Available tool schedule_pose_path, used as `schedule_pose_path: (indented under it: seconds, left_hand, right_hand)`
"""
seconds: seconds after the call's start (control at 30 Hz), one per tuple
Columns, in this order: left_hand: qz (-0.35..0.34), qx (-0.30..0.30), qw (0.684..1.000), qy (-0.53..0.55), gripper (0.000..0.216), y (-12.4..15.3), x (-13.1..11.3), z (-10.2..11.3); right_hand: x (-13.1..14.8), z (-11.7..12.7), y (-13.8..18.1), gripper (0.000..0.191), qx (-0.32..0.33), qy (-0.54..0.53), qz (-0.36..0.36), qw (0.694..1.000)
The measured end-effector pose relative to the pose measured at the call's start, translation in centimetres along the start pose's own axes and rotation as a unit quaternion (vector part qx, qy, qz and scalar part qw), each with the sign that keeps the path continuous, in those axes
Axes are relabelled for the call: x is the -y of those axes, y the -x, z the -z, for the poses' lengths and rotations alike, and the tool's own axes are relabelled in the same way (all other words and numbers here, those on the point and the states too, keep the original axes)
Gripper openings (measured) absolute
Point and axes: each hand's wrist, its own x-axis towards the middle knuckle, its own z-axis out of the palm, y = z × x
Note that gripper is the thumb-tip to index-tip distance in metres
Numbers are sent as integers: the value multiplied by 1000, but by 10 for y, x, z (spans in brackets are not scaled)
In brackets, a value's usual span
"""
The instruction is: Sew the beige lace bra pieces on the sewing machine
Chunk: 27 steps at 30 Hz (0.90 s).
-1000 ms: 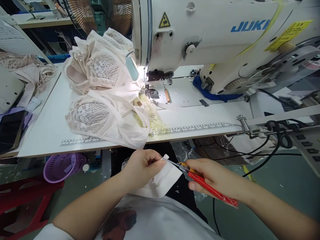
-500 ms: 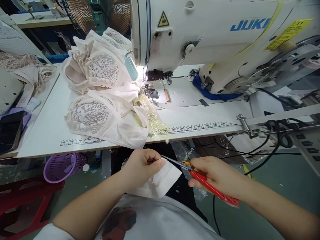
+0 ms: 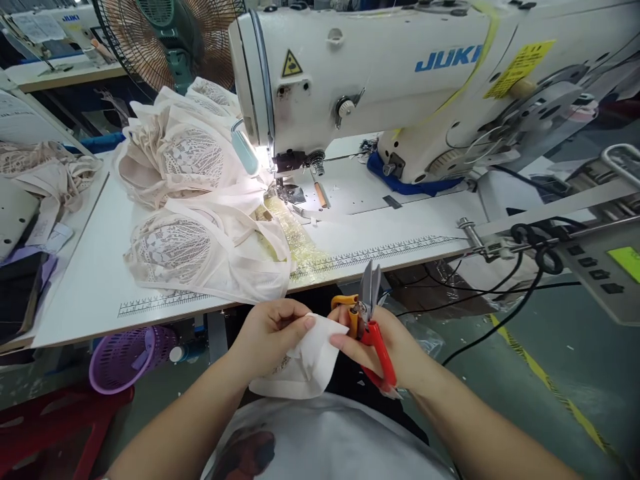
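Note:
My left hand (image 3: 270, 333) pinches a small white fabric piece (image 3: 305, 363) held over my lap, below the table's front edge. My right hand (image 3: 387, 347) is closed round red-handled thread snips (image 3: 370, 313), whose blades point up and away from the fabric. Its fingertips also touch the fabric's right edge. Both hands sit close together just in front of my body.
A white JUKI sewing machine (image 3: 380, 73) stands on the white table (image 3: 95, 273). Lace bra cups (image 3: 175, 247) are piled left of the needle. A purple basket (image 3: 125, 347) sits under the table. Cables (image 3: 500, 313) hang at the right, and a fan (image 3: 165, 33) is behind.
The snips were lying flat with their blades at the fabric's corner. They have swung upright, and my right hand has moved in to touch the fabric. The view shifted slightly.

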Motion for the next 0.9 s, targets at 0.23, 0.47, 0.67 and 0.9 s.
schedule_pose_path:
  seconds: [0.23,0.47,0.67,0.9]
  left_hand:
    - [5,8,1000,6,25,-1,7,14]
    - [11,25,999,19,25,0,13,15]
    - [9,29,1000,4,25,-1,14,10]
    - [-58,30,990,-126,17,-4,7,-2]
  right_hand:
    - [-2,-3,-2,20,-16,28,-30,999]
    - [-3,-3,0,18,-11,52,-27,998]
    - [3,3,2,15,-3,88,-9,996]
    - [9,14,1,18,-10,110,-23,994]
